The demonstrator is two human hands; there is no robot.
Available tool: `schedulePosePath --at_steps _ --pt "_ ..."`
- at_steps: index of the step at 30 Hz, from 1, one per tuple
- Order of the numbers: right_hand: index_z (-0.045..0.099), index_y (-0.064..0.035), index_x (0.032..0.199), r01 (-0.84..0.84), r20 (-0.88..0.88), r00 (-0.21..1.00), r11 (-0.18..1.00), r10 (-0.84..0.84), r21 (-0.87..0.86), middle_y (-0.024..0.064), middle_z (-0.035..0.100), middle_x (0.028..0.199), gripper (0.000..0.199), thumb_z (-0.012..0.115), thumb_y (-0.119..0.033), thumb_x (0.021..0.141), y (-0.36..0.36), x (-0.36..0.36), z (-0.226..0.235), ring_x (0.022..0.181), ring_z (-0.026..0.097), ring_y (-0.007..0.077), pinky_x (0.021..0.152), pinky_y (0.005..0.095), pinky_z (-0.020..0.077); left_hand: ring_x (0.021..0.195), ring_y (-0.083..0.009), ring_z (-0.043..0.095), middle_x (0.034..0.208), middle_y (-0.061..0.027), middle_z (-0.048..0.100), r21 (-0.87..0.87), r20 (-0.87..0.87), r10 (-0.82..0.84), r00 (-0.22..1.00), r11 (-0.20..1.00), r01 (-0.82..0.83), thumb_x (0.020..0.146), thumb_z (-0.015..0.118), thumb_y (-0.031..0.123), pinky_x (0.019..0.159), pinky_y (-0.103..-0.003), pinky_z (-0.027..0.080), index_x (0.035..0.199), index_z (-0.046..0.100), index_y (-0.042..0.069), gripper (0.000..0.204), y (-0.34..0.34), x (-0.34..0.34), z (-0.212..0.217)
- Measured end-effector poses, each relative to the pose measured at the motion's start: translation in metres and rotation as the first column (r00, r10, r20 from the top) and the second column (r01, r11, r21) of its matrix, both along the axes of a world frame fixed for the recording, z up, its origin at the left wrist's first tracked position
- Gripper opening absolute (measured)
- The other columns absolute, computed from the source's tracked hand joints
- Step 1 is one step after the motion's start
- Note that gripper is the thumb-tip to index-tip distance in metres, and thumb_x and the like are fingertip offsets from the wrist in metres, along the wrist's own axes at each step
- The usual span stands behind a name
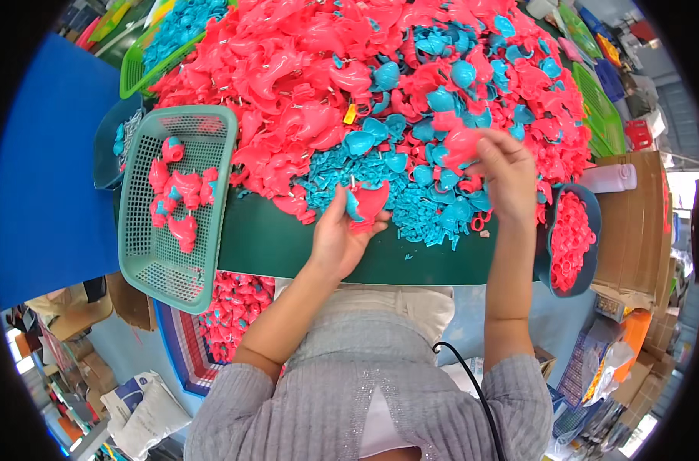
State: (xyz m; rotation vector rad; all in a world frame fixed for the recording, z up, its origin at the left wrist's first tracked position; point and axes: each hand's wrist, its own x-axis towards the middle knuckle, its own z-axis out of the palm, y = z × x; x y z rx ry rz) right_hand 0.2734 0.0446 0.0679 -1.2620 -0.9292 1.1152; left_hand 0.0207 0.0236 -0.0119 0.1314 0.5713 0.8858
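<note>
My left hand (340,240) is closed on a curved pink plastic shell (371,201) that has a blue piece on its left side and a small metal pin sticking up. Farther right and higher, my right hand (507,173) pinches a second pink plastic shell (461,144) between thumb and fingers, over the pile. Beneath and beyond both hands spreads a big heap of glossy pink shells (311,123), mixed with rounded blue shells (463,74). Small blue plastic pieces (434,219) lie heaped between my hands at the near side of the pile.
At left, a green mesh basket (129,223) holds several assembled pink-and-blue pieces. Behind it stands a dark tub (103,154) of metal pins. A dark bin (594,223) of small pink parts sits at right, near a cardboard box (634,223). Below the green table (288,253) is a crate of pink pieces.
</note>
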Motion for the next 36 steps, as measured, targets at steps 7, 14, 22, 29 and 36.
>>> schedulePosePath --at_steps 7,14,22,29,36 --pt "0.062 0.0052 0.104 -0.013 -0.252 0.967 0.987 -0.028 -0.160 0.0136 0.068 0.090 0.020 0.062 -0.007 0.088 -0.016 -0.054 -0.046 0.071 0.068 0.0183 0.058 0.0267 0.0569 0.107 -0.0295 0.058 0.122 -0.0127 0.056 0.054 0.017 0.201 0.979 0.978 -0.202 0.099 0.033 0.046 0.084 -0.039 0.050 0.124 0.046 0.004 0.051 0.014 0.015 0.024" --pt "0.059 0.0019 0.117 -0.156 0.006 0.988 0.985 0.157 -0.071 0.0133 0.063 0.111 0.032 0.064 -0.006 0.086 -0.003 -0.059 -0.069 0.099 0.063 0.0172 0.080 0.0290 0.0534 0.113 -0.0306 0.055 0.126 -0.0118 0.054 0.022 0.034 0.212 0.977 0.977 -0.213 0.098 0.036 0.047 0.090 -0.041 0.048 0.128 0.043 0.004 0.053 0.004 0.005 0.002" --pt "0.064 -0.0019 0.109 -0.048 0.646 0.749 0.959 -0.150 0.279 0.0117 0.062 0.115 0.029 0.065 -0.001 0.080 0.011 -0.034 -0.066 0.101 0.061 0.0214 0.080 0.0319 0.0501 0.113 -0.0323 0.055 0.127 -0.0140 0.054 0.021 -0.040 0.186 0.982 0.982 -0.185 0.097 0.038 0.048 0.088 -0.039 0.051 0.131 0.042 0.004 0.055 -0.003 0.000 -0.009" --pt "0.066 -0.0112 0.101 -0.189 0.930 -0.151 0.933 -0.336 0.307 0.0063 0.049 0.134 0.029 0.068 -0.005 0.072 0.034 -0.028 -0.041 0.127 0.038 0.0399 0.097 0.0432 0.0395 0.111 -0.0331 0.056 0.128 -0.0127 0.052 0.088 -0.030 0.160 0.987 0.984 -0.156 0.099 0.034 0.044 0.087 -0.041 0.050 0.131 0.041 0.005 0.051 -0.006 0.001 -0.003" --pt "0.064 -0.0036 0.092 -0.362 0.893 0.408 0.864 -0.191 0.350 0.0070 0.065 0.102 0.018 0.063 0.000 0.075 0.028 -0.031 -0.015 0.106 0.058 0.0268 0.090 0.0383 0.0446 0.112 -0.0346 0.056 0.126 -0.0160 0.053 0.136 -0.061 0.200 0.978 0.972 -0.191 0.101 0.032 0.039 0.087 -0.042 0.051 0.123 0.045 0.004 0.043 0.008 0.004 0.006"
